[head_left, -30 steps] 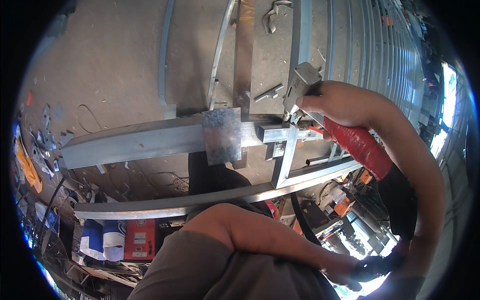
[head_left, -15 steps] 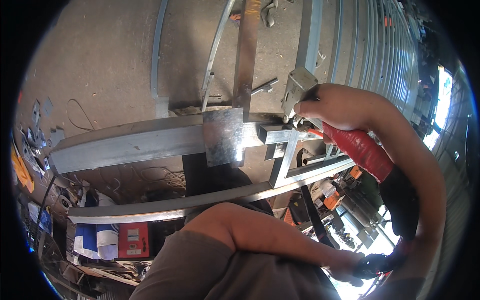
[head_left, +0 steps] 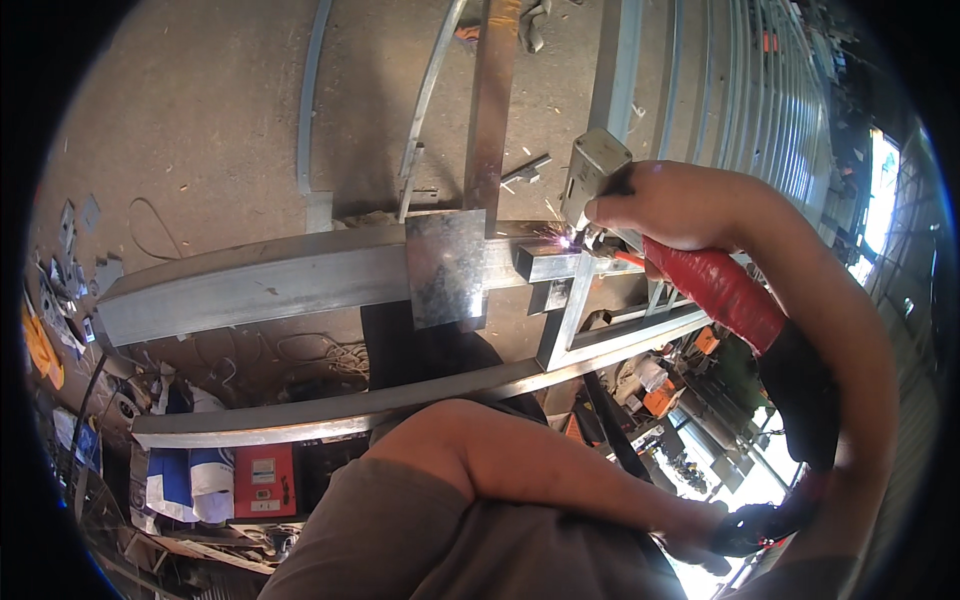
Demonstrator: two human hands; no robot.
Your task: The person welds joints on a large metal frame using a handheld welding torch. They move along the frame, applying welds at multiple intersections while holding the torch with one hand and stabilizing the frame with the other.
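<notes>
One right hand (head_left: pixel 685 205) holds one red-wrapped tool (head_left: pixel 715 290) near one arc (head_left: pixel 564 242).

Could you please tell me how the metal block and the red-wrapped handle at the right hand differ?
Colour: the metal block is pale grey, whereas the red-wrapped handle is red.
Shape: the block is boxy and flat-sided; the handle is long and rounded.
Pose: the block's lower end points toward the sparks, while the handle slants off to the lower right.
Both sit against the right hand.

the plate (head_left: pixel 447 268) lies on the far beam (head_left: pixel 250 290), left of the tube piece (head_left: pixel 550 264), with the near beam (head_left: pixel 330 415) before them.
</notes>
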